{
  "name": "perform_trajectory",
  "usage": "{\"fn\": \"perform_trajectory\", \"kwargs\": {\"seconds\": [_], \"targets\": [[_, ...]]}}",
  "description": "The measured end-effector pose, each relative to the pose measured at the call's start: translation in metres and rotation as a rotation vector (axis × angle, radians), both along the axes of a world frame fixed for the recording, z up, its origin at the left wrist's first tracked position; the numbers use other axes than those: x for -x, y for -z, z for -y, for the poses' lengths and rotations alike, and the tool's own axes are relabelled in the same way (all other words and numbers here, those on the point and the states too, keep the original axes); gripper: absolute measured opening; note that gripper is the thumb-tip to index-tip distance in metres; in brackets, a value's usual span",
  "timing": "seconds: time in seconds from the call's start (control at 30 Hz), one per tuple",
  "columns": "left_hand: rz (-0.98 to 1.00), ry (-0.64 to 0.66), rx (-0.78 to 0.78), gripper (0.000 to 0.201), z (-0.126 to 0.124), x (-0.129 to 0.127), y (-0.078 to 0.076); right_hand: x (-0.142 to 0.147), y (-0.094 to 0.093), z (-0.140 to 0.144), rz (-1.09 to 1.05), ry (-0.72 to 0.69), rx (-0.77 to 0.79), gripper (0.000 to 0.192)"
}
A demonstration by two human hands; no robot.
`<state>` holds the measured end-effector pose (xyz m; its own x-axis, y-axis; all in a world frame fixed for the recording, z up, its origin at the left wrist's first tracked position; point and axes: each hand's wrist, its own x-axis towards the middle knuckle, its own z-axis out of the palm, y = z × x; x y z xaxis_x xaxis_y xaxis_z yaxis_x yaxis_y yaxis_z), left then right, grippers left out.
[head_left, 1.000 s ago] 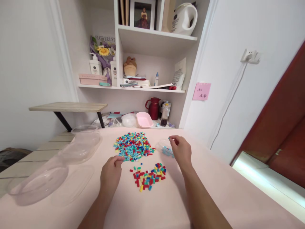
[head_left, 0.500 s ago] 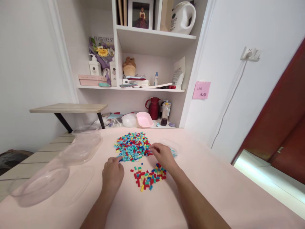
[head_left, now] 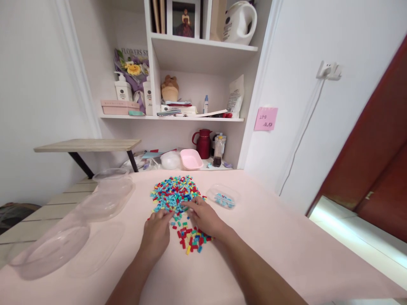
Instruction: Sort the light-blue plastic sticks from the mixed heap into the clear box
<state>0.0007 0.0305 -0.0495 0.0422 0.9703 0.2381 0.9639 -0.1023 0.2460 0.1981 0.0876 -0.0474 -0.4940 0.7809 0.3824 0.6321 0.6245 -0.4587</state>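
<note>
A big heap of small coloured blocks (head_left: 173, 192) in red, blue, yellow and green lies on the pink table (head_left: 270, 241). A smaller pile of blocks (head_left: 190, 241) sits nearer to me. My left hand (head_left: 156, 235) rests with its fingertips at the near edge of the big heap. My right hand (head_left: 203, 218) lies between the two piles, its fingers reaching into the heap's near edge. Whether either hand pinches a block cannot be told. A small clear dish (head_left: 222, 198) holding a few light blue blocks stands to the right of the heap.
Several clear plastic containers (head_left: 108, 197) and lids (head_left: 47, 250) lie on the table's left side. Behind the table are a pink tray (head_left: 191, 159), a red jug (head_left: 202, 144) and white shelves (head_left: 203, 55). A wooden side shelf (head_left: 87, 145) juts out at left.
My right hand left the small dish on the right and came left to the near edge of the big heap. My left hand shifted slightly right along that edge.
</note>
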Motion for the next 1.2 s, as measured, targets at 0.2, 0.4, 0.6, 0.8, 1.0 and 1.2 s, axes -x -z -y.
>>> {"fn": "perform_trajectory", "kwargs": {"seconds": [0.2,0.4,0.6,0.8,1.0,1.2], "targets": [[0.062,0.010,0.001,0.046,0.001,-0.003,-0.001,0.000,-0.002,0.000,0.104,-0.053,-0.048,0.030],[0.122,-0.054,0.009,0.039,0.001,-0.001,-0.003,-0.004,-0.011,0.003,0.015,-0.061,-0.005,0.026],[0.121,-0.073,-0.007,0.033,0.000,0.001,-0.003,0.008,-0.007,0.008,-0.009,-0.087,-0.123,0.031],[0.094,-0.030,-0.023,0.030,0.004,0.000,-0.006,0.012,0.001,0.004,0.125,-0.063,-0.112,0.025],[0.128,-0.051,-0.037,0.027,0.003,0.000,-0.003,0.013,-0.002,0.004,0.141,-0.038,-0.093,0.021],[0.136,-0.053,-0.042,0.025,0.001,0.001,-0.002,0.016,-0.002,0.006,0.156,-0.058,-0.134,0.026]]}}
